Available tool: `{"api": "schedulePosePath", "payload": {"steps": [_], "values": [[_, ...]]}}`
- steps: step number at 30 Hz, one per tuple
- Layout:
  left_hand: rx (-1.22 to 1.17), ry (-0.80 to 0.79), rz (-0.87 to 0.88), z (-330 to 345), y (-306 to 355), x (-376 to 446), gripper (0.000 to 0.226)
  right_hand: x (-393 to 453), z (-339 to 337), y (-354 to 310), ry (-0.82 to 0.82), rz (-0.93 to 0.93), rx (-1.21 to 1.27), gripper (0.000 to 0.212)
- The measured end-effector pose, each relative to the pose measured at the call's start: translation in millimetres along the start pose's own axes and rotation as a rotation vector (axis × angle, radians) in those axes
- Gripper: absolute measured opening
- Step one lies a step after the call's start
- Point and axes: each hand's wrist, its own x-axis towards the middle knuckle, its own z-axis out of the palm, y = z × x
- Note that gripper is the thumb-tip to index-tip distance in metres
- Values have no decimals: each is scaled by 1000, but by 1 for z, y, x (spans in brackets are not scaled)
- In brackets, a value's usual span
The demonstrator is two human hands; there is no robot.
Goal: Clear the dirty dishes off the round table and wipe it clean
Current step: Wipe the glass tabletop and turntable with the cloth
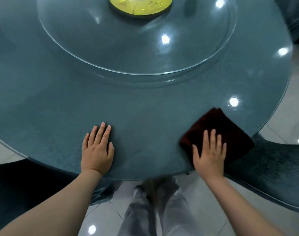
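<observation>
The round table (145, 106) has a dark teal top under glass and fills most of the view. A folded dark brown cloth (218, 126) lies flat near the table's front right edge. My right hand (210, 154) presses flat on the near part of the cloth, fingers spread. Flat on the bare tabletop, about a forearm's length left of the cloth, rests my left hand (97, 150), holding nothing. No dishes show on the part of the table in view.
A round glass turntable (133, 53) sits in the table's middle, with a yellow piece (140, 5) at its centre by the top edge. Dark chairs stand at lower left (17, 193) and lower right (273, 171). My legs and shiny floor tiles (188, 188) show below the table edge.
</observation>
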Motion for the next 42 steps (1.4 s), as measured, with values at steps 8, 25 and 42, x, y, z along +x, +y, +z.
{"api": "schedulePosePath", "payload": {"steps": [8, 25, 42], "values": [[0, 15, 14, 0, 0, 0, 59, -42, 17, -135, -113, -913, 1, 75], [-2, -23, 3, -4, 0, 2, 62, 43, 3, -146, -18, -534, -21, 77], [-12, -42, -4, -4, 0, 3, 62, 195, -31, -60, 45, 103, 77, 82]]}}
